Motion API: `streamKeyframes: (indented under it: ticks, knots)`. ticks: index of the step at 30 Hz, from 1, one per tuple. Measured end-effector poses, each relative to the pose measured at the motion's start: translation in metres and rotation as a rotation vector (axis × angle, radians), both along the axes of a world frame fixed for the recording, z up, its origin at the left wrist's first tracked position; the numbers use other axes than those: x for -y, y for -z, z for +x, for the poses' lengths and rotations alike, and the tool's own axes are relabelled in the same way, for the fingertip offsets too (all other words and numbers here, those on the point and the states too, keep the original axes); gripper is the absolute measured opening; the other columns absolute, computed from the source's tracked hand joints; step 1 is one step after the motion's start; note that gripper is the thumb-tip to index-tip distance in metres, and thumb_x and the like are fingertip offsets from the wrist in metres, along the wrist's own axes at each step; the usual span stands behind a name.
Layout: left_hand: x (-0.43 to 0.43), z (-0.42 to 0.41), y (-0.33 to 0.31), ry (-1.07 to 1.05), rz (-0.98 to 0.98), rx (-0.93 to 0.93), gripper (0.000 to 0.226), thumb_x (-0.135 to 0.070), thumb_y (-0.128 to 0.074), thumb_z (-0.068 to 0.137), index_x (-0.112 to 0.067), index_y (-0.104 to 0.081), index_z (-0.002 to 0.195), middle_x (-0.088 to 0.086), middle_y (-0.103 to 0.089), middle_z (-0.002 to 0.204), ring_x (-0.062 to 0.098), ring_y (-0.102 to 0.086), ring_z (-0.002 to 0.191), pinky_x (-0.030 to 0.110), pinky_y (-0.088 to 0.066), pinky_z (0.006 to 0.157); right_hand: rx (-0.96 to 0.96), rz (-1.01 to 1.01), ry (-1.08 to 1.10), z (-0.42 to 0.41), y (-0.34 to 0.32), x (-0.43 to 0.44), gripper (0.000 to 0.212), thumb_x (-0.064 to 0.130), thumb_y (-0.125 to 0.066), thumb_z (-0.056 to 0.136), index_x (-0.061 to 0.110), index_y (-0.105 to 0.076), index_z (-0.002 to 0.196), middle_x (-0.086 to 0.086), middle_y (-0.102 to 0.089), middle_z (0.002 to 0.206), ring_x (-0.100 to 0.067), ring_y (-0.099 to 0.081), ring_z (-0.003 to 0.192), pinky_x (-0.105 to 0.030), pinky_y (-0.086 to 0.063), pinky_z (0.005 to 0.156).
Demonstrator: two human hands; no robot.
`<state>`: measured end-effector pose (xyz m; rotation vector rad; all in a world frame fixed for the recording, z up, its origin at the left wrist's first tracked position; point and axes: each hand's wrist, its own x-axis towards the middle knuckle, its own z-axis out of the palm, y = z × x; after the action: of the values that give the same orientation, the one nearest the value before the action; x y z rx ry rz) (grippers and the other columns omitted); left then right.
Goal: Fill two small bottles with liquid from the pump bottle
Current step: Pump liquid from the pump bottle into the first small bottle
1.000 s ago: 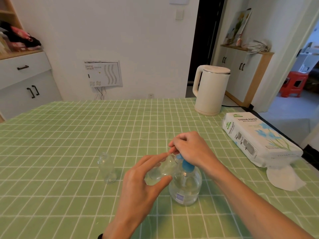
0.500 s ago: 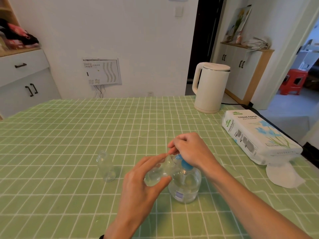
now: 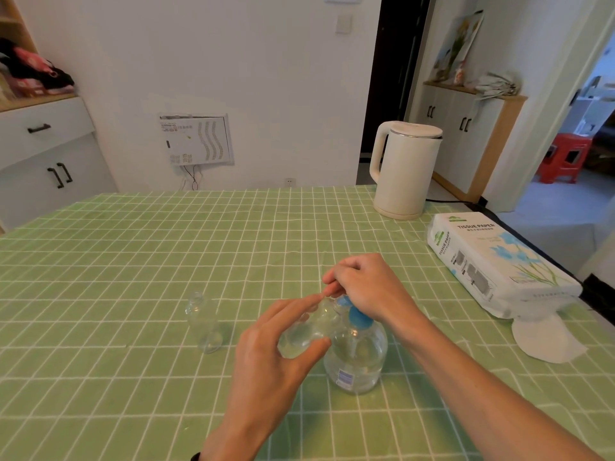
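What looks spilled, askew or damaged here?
No spill visible. The small bottle in the left hand is tilted toward the pump bottle, as filling needs. One loose tissue sticks out of the tissue pack.

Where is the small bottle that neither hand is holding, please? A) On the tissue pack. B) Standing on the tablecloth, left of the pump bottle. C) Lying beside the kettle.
B: the free small bottle stands on the green tablecloth, left of the pump bottle and apart from it.
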<state>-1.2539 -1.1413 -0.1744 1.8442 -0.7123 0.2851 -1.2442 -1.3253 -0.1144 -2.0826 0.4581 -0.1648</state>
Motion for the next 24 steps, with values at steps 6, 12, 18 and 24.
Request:
streamKeyframes:
  ticks: [6,12,18,24]
  knots:
    - [-0.001,0.0,0.005,-0.002,0.02,-0.008,0.063,-0.019,-0.089,0.079,-0.05,-0.066,0.128,-0.025,-0.072,0.115,0.003,-0.068,0.108,0.011,-0.048,0.092,-0.011,-0.007,-0.004,-0.001,0.004,-0.001,0.03,0.018,-0.058,0.103,0.017,-0.084,0.086,0.005,-0.083,0.078,-0.011,-0.079,0.084,-0.042,-0.062,0.099]
    - [-0.002,-0.001,-0.001,-0.004,0.019,0.001,0.063,-0.019,-0.089,0.079,-0.051,-0.066,0.127,-0.026,-0.071,0.114,0.001,-0.068,0.107,0.006,-0.046,0.088,0.005,-0.012,-0.003,-0.001,-0.003,-0.003,0.03,0.02,-0.057,0.102,0.018,-0.083,0.086,0.008,-0.083,0.077,-0.011,-0.079,0.087,-0.042,-0.062,0.099]
    - [-0.002,-0.002,-0.004,-0.008,0.019,0.003,0.056,-0.023,-0.089,0.078,-0.045,-0.07,0.127,-0.026,-0.071,0.115,0.002,-0.069,0.107,0.009,-0.048,0.09,0.013,0.012,-0.014,0.0,-0.004,-0.002,0.031,0.017,-0.057,0.104,0.017,-0.083,0.088,0.006,-0.084,0.08,-0.012,-0.08,0.087,-0.041,-0.064,0.097]
    - [-0.001,-0.003,0.001,-0.013,0.021,-0.003,0.064,-0.018,-0.089,0.078,-0.051,-0.065,0.128,-0.025,-0.071,0.114,0.002,-0.067,0.109,0.009,-0.047,0.091,-0.02,0.003,-0.006,-0.001,0.004,-0.001,0.033,0.015,-0.057,0.103,0.019,-0.081,0.082,0.006,-0.083,0.075,-0.014,-0.08,0.086,-0.044,-0.062,0.1]
